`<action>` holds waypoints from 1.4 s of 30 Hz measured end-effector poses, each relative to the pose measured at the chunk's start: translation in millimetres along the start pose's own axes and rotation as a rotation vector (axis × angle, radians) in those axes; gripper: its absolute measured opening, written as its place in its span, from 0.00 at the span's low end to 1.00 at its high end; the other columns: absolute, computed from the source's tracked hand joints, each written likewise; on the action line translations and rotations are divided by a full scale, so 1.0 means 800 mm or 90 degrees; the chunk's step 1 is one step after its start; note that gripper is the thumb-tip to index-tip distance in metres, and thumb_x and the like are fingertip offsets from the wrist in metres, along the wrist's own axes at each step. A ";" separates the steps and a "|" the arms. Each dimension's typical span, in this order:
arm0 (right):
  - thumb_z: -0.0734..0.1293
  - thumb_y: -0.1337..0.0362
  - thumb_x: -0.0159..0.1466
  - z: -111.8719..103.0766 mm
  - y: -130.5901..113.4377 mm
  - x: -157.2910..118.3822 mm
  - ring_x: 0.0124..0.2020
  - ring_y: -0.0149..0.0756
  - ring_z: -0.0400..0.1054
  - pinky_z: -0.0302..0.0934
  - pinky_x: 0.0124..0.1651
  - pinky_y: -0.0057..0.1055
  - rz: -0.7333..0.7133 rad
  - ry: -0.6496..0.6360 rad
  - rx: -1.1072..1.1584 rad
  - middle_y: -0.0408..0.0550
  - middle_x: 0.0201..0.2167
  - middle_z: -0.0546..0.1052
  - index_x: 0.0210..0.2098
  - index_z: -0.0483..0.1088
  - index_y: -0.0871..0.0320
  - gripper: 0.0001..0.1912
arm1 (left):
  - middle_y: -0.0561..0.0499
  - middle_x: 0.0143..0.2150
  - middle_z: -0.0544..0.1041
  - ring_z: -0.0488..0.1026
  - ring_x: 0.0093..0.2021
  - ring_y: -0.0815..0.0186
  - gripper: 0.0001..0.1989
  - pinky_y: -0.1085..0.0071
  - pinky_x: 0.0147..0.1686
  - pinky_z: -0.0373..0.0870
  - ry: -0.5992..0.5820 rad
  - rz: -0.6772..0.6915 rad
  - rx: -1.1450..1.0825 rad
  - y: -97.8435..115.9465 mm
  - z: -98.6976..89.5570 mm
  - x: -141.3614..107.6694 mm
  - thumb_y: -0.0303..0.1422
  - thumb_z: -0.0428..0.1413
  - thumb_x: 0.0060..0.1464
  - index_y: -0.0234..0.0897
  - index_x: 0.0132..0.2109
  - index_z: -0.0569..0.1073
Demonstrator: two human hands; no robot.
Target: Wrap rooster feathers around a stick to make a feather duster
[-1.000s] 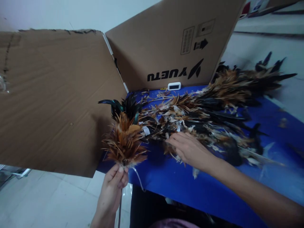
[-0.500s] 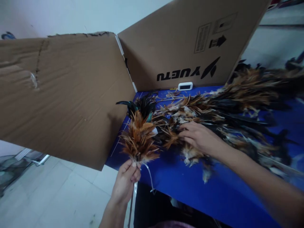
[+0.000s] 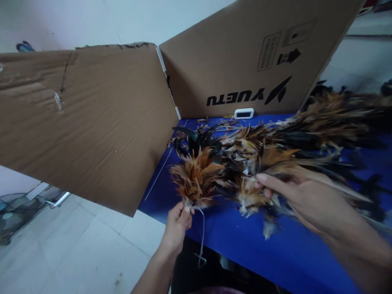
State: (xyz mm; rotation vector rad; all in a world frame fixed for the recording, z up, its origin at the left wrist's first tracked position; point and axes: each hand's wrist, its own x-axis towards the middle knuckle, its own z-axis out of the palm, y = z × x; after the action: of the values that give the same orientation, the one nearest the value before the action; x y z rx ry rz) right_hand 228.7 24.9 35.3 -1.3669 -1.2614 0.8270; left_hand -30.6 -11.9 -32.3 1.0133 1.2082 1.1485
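Note:
My left hand [image 3: 177, 228] is closed in a pinch round the base of a feather duster [image 3: 197, 175], with orange-brown feathers below and dark greenish ones at its tip. From its base a thin white string [image 3: 202, 234] hangs over the table's front edge. In my right hand [image 3: 312, 200], thumb and fingers close on a small bunch of feathers [image 3: 277, 157], brown and dark, over the loose pile. Just left of that hand lie pale, fluffy feathers [image 3: 249, 196] on the blue table [image 3: 232, 232].
Two cardboard panels [image 3: 107, 122] [image 3: 211, 69] stand upright behind and left of the work. At the back panel's foot sits a small white device [image 3: 243, 113] with a dark screen. A long heap of brown and black feathers [image 3: 333, 118] stretches along the right.
My right hand has come up from the pile and moved right, now holding feathers. My left hand and the feather duster appear slightly farther right as the view shifts.

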 end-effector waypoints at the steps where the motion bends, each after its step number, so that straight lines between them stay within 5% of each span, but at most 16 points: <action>1: 0.70 0.55 0.52 0.004 -0.011 -0.008 0.20 0.34 0.69 0.64 0.22 0.28 0.010 -0.022 0.023 0.46 0.20 0.75 0.21 0.71 0.56 0.12 | 0.59 0.17 0.54 0.48 0.19 0.74 0.16 0.73 0.21 0.44 0.005 0.024 0.044 -0.003 0.001 0.000 0.43 0.53 0.54 0.34 0.29 0.68; 7: 0.67 0.61 0.53 0.044 -0.071 -0.038 0.17 0.31 0.67 0.62 0.18 0.24 0.039 -0.220 0.056 0.42 0.18 0.75 0.22 0.69 0.56 0.06 | 0.49 0.30 0.69 0.63 0.30 0.66 0.10 0.71 0.31 0.58 -0.027 0.199 0.335 -0.007 0.022 -0.010 0.33 0.47 0.60 0.35 0.35 0.70; 12: 0.63 0.65 0.55 0.084 -0.056 -0.042 0.16 0.28 0.66 0.62 0.19 0.23 0.082 -0.337 0.060 0.41 0.20 0.76 0.32 0.69 0.58 0.06 | 0.46 0.36 0.70 0.67 0.37 0.63 0.10 0.68 0.38 0.61 -0.081 0.273 0.408 -0.016 0.039 -0.017 0.26 0.42 0.60 0.36 0.39 0.68; 20: 0.63 0.66 0.53 0.098 0.009 -0.046 0.21 0.32 0.70 0.60 0.24 0.24 0.065 -0.272 -0.045 0.41 0.16 0.74 0.23 0.64 0.57 0.03 | 0.47 0.37 0.71 0.68 0.36 0.64 0.11 0.69 0.38 0.63 -0.076 0.269 0.411 -0.023 0.047 -0.018 0.24 0.42 0.61 0.36 0.40 0.68; 32: 0.61 0.64 0.54 0.092 0.008 -0.055 0.19 0.28 0.55 0.50 0.24 0.25 -0.028 -0.123 -0.237 0.37 0.15 0.62 0.20 0.58 0.55 0.08 | 0.43 0.43 0.73 0.70 0.42 0.63 0.10 0.66 0.44 0.64 -0.067 0.233 0.353 -0.032 0.062 -0.013 0.28 0.44 0.62 0.35 0.45 0.68; 42: 0.59 0.69 0.53 0.078 0.006 -0.051 0.24 0.31 0.61 0.50 0.28 0.26 -0.047 -0.241 -0.320 0.41 0.20 0.69 0.23 0.62 0.56 0.04 | 0.46 0.35 0.73 0.68 0.35 0.64 0.09 0.68 0.38 0.63 -0.064 0.197 0.372 -0.040 0.064 -0.013 0.31 0.44 0.61 0.35 0.38 0.68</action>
State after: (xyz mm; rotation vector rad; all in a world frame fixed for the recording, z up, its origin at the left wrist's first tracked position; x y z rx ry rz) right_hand 161.9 0.8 11.2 -1.5860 -1.8977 0.7688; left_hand 23.3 -26.6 -56.5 1.7263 1.3705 0.9726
